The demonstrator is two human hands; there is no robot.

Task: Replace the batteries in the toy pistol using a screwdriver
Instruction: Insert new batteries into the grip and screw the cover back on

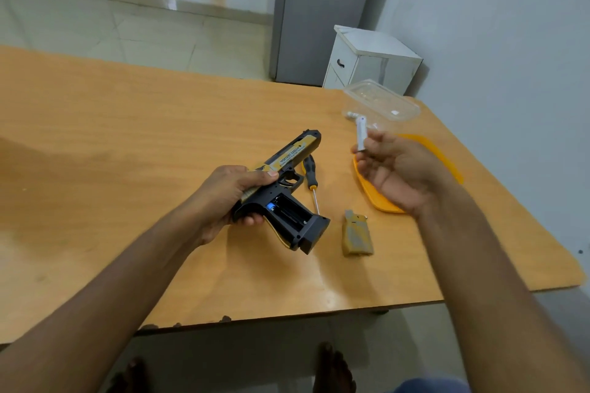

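My left hand (231, 198) grips a black and gold toy pistol (289, 191) by its rear, just above the wooden table (127, 153). The grip's battery bay (290, 212) lies open, with a blue-tipped battery visible at its upper end. My right hand (396, 171) is raised to the right of the pistol, pinching a white battery (361, 134) upright between its fingertips. A screwdriver (312, 180) with a black and orange handle lies on the table just behind the pistol's trigger. The gold battery cover (357, 234) lies flat to the right of the grip.
An orange lid (447, 158) lies under my right hand. A clear plastic container (381, 104) with small white items stands behind it near the table's far right corner. A white cabinet (370, 60) stands on the floor beyond. My bare feet (332, 367) show below the table's near edge.
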